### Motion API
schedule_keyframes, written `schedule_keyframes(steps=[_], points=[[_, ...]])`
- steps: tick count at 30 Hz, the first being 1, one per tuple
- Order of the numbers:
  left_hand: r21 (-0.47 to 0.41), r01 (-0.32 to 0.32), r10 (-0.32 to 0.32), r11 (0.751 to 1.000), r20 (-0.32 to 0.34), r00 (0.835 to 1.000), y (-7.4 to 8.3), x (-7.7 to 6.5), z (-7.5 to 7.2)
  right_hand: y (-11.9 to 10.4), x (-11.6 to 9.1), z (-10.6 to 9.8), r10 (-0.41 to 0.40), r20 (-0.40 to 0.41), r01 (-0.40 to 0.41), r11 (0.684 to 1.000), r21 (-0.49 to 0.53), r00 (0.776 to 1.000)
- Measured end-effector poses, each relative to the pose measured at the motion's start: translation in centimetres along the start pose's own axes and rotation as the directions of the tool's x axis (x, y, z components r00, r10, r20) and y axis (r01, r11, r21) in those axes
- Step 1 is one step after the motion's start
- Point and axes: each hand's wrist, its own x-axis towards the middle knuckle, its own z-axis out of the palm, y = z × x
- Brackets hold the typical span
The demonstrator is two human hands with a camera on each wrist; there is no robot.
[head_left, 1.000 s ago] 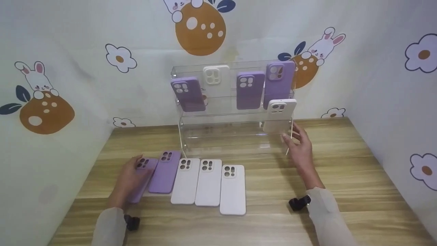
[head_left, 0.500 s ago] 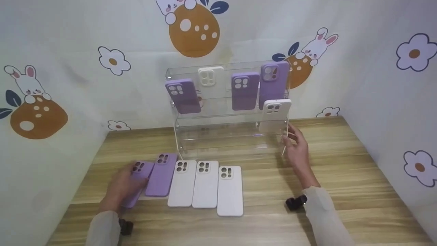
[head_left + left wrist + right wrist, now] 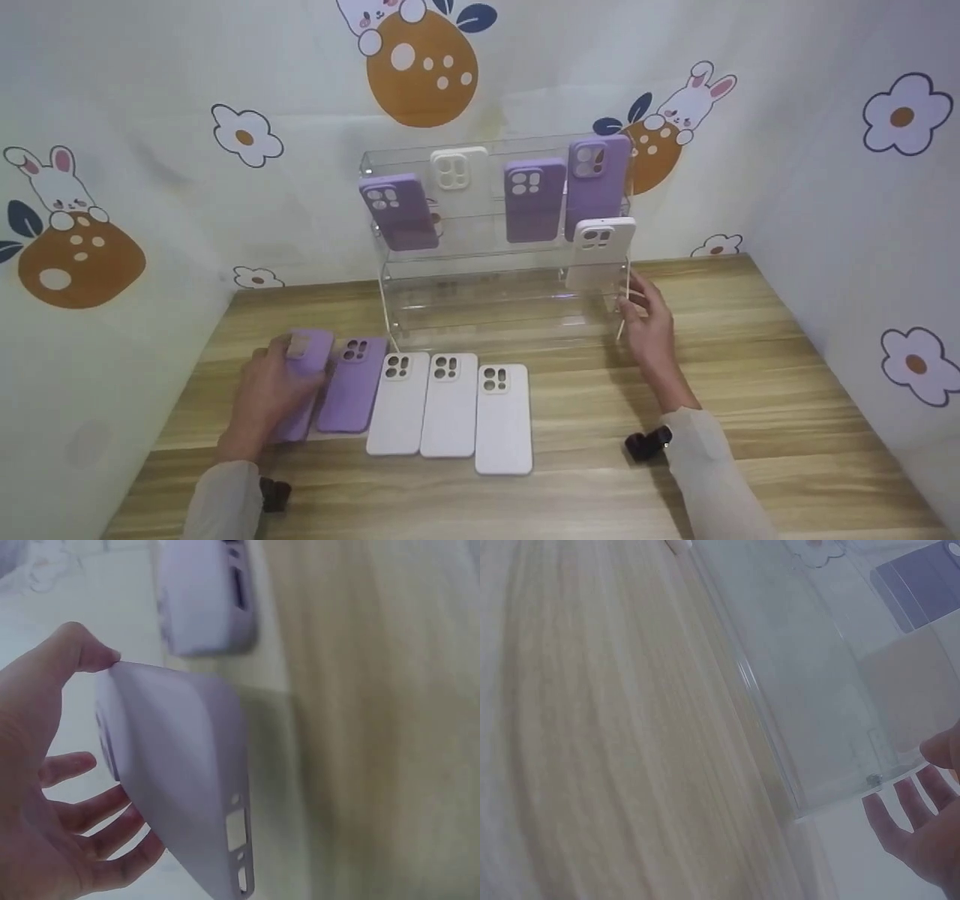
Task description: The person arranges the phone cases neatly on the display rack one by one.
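Note:
My left hand pinches a purple phone case, its upper end raised. In the left wrist view the thumb is on one edge of this case and the fingertips are on the other; port cutouts show at its end. My right hand grips the right side panel of a clear tiered display stand, with the thumb on the inner side and the fingers outside. A second purple case lies right of my left hand. Beside it are three white cases, the nearest one touching its neighbour.
On the stand, a purple case, a white case and two more purple cases lean in the upper tiers. A white case stands lower right. Patterned cloth walls enclose the wooden table behind and at both sides.
My left hand has closed on the leftmost purple case and tipped its upper end up from the table. The right hand stays at the stand's side. The head view has shifted slightly.

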Motion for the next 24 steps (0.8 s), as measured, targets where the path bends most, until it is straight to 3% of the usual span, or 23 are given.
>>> schedule_keyframes(steps=[8, 24], points=[[-0.086, -0.078, 0.075, 0.993, -0.033, 0.997, 4.0, -0.9, -1.0, 0.0, 0.2, 0.4, -0.018, 0.003, 0.017, 1.0, 0.016, 1.0], [-0.125, -0.201, 0.191, 0.971, -0.092, 0.977, 13.3, -1.0, -0.9, 0.0, 0.3, 0.1, -0.018, -0.007, 0.018, 0.999, 0.046, 1.0]])
